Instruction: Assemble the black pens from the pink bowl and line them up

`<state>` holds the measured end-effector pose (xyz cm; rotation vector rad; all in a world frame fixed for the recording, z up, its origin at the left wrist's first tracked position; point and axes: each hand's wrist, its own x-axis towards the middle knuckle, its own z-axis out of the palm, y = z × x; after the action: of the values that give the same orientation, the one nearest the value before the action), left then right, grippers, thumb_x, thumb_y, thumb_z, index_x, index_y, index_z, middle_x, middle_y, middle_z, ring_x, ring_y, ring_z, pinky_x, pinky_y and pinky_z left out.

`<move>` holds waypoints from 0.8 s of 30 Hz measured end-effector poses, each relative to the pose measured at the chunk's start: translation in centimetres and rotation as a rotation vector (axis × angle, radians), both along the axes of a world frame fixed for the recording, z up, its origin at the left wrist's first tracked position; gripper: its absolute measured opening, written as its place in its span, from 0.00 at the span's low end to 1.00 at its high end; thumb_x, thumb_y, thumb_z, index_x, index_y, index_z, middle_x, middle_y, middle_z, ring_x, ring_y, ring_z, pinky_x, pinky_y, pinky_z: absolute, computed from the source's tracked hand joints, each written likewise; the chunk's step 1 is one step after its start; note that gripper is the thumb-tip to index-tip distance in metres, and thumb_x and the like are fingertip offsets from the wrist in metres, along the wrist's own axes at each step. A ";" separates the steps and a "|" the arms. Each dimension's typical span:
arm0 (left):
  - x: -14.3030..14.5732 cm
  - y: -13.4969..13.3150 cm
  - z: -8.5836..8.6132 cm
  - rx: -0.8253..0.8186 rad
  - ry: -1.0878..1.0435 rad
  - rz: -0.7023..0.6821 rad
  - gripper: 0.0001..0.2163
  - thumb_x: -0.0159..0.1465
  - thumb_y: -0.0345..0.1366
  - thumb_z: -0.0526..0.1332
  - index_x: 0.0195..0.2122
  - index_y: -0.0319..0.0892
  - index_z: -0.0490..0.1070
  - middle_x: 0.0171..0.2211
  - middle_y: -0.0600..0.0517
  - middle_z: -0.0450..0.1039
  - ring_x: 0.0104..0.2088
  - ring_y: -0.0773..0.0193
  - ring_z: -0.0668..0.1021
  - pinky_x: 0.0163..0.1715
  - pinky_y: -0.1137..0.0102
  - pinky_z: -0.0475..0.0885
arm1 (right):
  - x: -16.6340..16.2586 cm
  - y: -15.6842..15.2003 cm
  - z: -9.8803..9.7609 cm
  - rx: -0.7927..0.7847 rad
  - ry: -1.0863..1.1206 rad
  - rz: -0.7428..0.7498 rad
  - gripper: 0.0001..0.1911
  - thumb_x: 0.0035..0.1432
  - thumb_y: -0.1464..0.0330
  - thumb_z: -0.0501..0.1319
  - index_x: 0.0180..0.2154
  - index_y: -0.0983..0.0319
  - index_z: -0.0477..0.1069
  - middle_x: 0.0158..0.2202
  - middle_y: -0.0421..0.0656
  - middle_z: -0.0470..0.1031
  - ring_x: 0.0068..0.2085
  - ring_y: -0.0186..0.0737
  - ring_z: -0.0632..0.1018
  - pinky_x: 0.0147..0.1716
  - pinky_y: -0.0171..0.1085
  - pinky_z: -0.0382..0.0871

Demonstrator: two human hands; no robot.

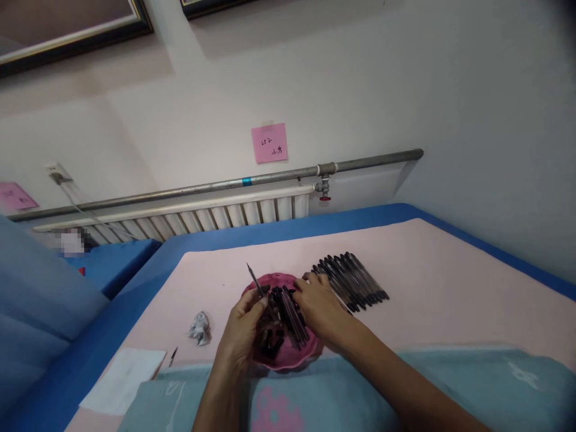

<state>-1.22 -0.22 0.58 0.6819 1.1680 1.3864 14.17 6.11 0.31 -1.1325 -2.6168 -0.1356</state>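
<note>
My left hand [245, 327] is closed around a pen [254, 277] without its cap, its tip pointing up and away over the rim of a pink basket [288, 362]. Several dark pen barrels [294, 318] lie in the basket, with short black pen caps [270, 345] near its front. On the basket's right side, my right hand [317, 303] reaches in with curled fingers among the pen parts. Whatever its fingertips grip is hidden. Just right of that hand, a row of capped black pens [353, 279] lies side by side on the pink cloth.
A crumpled wrapper [200, 328] lies left of the basket. Nearer the left edge are a white paper sheet [123, 381] and a small pen piece [173, 356]. A teal cloth [450, 384] covers the near edge. Behind the table are a radiator [225, 215] and a pipe [288, 175].
</note>
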 end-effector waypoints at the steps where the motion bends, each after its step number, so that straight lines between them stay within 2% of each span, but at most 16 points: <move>1: -0.1 0.0 0.1 -0.006 -0.012 0.006 0.16 0.51 0.35 0.64 0.42 0.40 0.69 0.32 0.48 0.74 0.29 0.66 0.76 0.27 0.72 0.72 | 0.0 0.0 0.2 0.016 0.040 -0.015 0.08 0.52 0.75 0.55 0.29 0.63 0.72 0.36 0.50 0.72 0.42 0.50 0.65 0.39 0.46 0.53; 3: -0.1 -0.1 0.3 -0.014 -0.040 0.017 0.15 0.50 0.34 0.64 0.40 0.40 0.70 0.31 0.48 0.74 0.28 0.66 0.76 0.26 0.72 0.72 | 0.2 0.0 0.6 0.020 0.128 -0.057 0.08 0.53 0.76 0.53 0.30 0.64 0.70 0.36 0.50 0.72 0.41 0.48 0.66 0.39 0.45 0.54; 6: -0.2 -0.2 0.6 -0.018 -0.078 0.035 0.13 0.49 0.33 0.65 0.36 0.39 0.70 0.31 0.48 0.75 0.28 0.64 0.77 0.27 0.71 0.73 | 0.5 -0.2 0.3 -0.071 0.295 -0.052 0.08 0.54 0.75 0.51 0.32 0.64 0.69 0.32 0.47 0.72 0.36 0.42 0.69 0.37 0.41 0.59; 10: -0.3 -0.2 0.7 -0.014 -0.118 0.041 0.12 0.49 0.32 0.65 0.35 0.39 0.69 0.30 0.48 0.76 0.30 0.63 0.78 0.29 0.71 0.74 | 1.1 -0.9 -0.5 -0.163 0.504 0.032 0.16 0.55 0.75 0.49 0.44 0.62 0.67 0.37 0.45 0.72 0.39 0.40 0.70 0.40 0.40 0.63; 13: -0.2 -0.2 0.8 0.009 -0.128 0.039 0.11 0.49 0.31 0.65 0.35 0.39 0.69 0.29 0.49 0.76 0.28 0.64 0.78 0.29 0.71 0.74 | 1.6 -1.5 -0.3 -0.265 0.618 0.029 0.15 0.55 0.74 0.49 0.42 0.60 0.68 0.36 0.45 0.72 0.39 0.40 0.71 0.39 0.40 0.64; 16: 0.0 -0.2 0.8 0.019 -0.121 0.033 0.10 0.50 0.31 0.64 0.33 0.38 0.68 0.27 0.49 0.76 0.27 0.64 0.78 0.29 0.71 0.74 | 1.5 -2.1 0.1 -0.444 0.844 0.019 0.10 0.53 0.72 0.52 0.37 0.60 0.68 0.34 0.42 0.73 0.37 0.38 0.72 0.38 0.38 0.65; 21: 0.3 0.0 0.4 0.019 -0.132 0.048 0.10 0.49 0.30 0.65 0.33 0.38 0.68 0.28 0.49 0.76 0.26 0.66 0.78 0.28 0.74 0.73 | 0.4 -2.8 -0.1 -0.897 1.233 0.005 0.06 0.47 0.70 0.58 0.31 0.60 0.66 0.28 0.36 0.71 0.32 0.34 0.73 0.33 0.33 0.66; 24: 0.6 0.1 0.2 0.026 -0.178 0.063 0.11 0.49 0.29 0.65 0.34 0.38 0.68 0.28 0.50 0.77 0.28 0.66 0.78 0.29 0.74 0.73 | -0.3 -3.2 -0.2 -1.006 1.318 -0.029 0.07 0.44 0.69 0.60 0.30 0.61 0.68 0.27 0.36 0.72 0.31 0.34 0.73 0.33 0.33 0.66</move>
<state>-0.67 -0.12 0.83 0.5325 1.0390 1.4857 13.90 2.95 0.09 -0.9103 -1.3461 1.4875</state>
